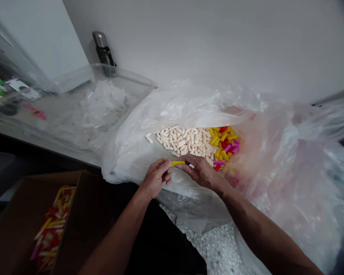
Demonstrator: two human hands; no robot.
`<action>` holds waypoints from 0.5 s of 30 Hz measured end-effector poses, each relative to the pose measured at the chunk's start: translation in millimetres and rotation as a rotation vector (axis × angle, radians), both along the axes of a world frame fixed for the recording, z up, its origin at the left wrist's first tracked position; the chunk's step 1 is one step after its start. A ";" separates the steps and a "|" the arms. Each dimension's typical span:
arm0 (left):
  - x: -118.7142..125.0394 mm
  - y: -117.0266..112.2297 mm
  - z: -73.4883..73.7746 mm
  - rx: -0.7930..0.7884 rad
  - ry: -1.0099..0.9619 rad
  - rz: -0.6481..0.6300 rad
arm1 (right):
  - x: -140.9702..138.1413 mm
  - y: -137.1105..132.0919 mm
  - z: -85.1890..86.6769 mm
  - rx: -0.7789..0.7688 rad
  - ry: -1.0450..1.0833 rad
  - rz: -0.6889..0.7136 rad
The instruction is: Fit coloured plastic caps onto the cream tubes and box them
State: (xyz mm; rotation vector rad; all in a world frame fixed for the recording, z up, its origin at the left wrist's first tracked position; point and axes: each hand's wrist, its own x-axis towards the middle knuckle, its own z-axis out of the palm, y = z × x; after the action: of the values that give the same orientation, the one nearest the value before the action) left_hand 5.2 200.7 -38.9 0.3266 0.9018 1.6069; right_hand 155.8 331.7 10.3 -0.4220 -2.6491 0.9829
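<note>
A short yellow plastic tube [178, 163] lies level between my two hands. My right hand [199, 168] is closed on its right part with thumb and fingers. At the tube's left end my left hand [157, 175] pinches what looks like a small cream plug, mostly hidden by the fingertips. Just beyond the hands is a heap of cream plugs [189, 139] on a plastic sheet. To its right lies a pile of yellow tubes [224, 155], mixed with red and magenta ones. A magenta tube [219, 162] lies close to my right hand.
Clear plastic bagging [289, 160] surrounds the heaps and bulges to the right. Left of it stands a transparent tray [126, 72] with whitish translucent pieces. A dark flask [103, 49] stands behind the tray. At lower left, a cardboard box [83, 214] holds many coloured tubes.
</note>
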 end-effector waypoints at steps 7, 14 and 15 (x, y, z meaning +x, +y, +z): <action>3.6 1.2 -2.1 0.014 0.108 0.034 | -4.8 1.4 -4.7 0.156 -0.197 -0.066; 2.7 1.4 1.0 0.001 0.066 0.010 | 3.6 6.9 1.6 0.132 -0.065 0.050; 3.1 1.5 0.0 0.005 0.082 0.015 | 2.7 6.0 0.9 0.139 -0.074 0.044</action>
State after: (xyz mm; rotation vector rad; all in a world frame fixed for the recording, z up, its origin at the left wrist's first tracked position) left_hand 8.2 202.2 -38.9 0.3918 0.9646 1.6189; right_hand 158.5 337.7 11.2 -0.3778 -2.7827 0.8037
